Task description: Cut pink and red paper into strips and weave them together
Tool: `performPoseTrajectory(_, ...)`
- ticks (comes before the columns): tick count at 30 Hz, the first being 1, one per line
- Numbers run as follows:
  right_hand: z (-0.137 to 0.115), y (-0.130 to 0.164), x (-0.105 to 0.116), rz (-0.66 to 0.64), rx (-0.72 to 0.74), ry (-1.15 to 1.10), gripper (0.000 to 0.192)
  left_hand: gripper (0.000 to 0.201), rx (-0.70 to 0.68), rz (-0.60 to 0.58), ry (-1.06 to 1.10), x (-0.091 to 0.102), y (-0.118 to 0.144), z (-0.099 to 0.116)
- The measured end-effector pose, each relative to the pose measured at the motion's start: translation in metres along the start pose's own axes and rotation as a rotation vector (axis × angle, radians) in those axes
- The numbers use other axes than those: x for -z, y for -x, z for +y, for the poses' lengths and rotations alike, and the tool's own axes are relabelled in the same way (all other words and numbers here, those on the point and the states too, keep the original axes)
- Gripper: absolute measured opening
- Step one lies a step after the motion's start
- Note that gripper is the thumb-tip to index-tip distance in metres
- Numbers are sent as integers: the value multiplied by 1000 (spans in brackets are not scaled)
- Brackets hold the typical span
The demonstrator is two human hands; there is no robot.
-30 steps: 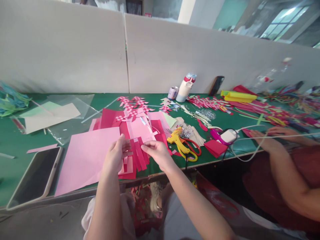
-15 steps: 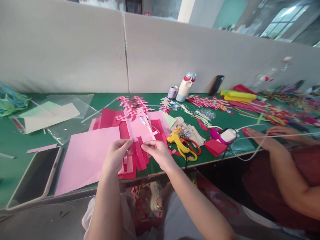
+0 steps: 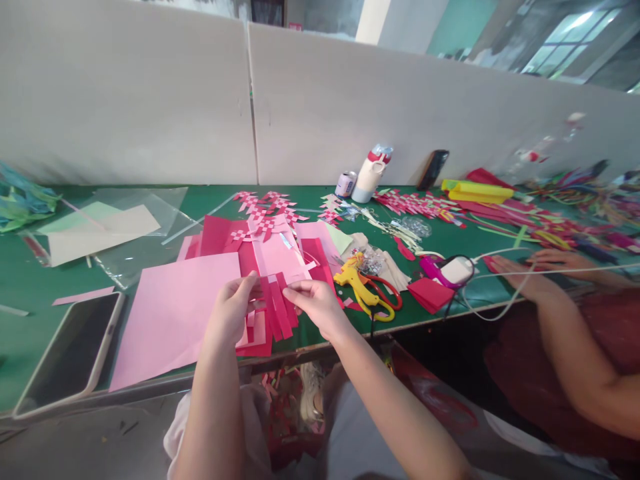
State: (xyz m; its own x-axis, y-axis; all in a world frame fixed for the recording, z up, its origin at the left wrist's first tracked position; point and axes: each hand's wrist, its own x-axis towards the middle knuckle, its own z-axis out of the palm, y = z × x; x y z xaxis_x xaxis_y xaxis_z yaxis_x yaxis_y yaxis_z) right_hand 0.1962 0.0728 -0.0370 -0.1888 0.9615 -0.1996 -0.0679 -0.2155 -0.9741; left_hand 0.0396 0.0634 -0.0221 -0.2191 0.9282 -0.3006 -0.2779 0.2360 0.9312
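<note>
Between my hands, above the table's front edge, hang red and pink slit paper strips [image 3: 281, 313], a small light pink piece crossing near their top. My right hand [image 3: 320, 305] pinches their right side between thumb and fingers. At their left edge is my left hand [image 3: 235, 308], thumb raised and apart from the fingers, whose tips reach the strips' edge. Underneath lie red and pink paper pieces [image 3: 256, 348], partly hidden by my hands. A large pink sheet [image 3: 175, 313] spreads to the left. Woven red-and-pink checkered pieces [image 3: 265, 213] lie behind.
Yellow-handled scissors [image 3: 357, 283] and red-handled scissors [image 3: 393, 293] lie to the right. A phone [image 3: 70, 353] rests at the left front edge. Behind stand a can [image 3: 345, 184] and a white bottle [image 3: 371, 177]. A co-worker's hands [image 3: 520, 280] and a white cable [image 3: 505, 317] are at right.
My left thumb has lifted and drawn back a little from the strips' left edge. My right hand and the strips have hardly moved.
</note>
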Motion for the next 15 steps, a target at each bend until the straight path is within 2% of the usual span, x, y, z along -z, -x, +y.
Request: performPoseTrajectory(15,-4,1,-2,3,-22,-18,33,48,-6,-3,10,3,-3,-4)
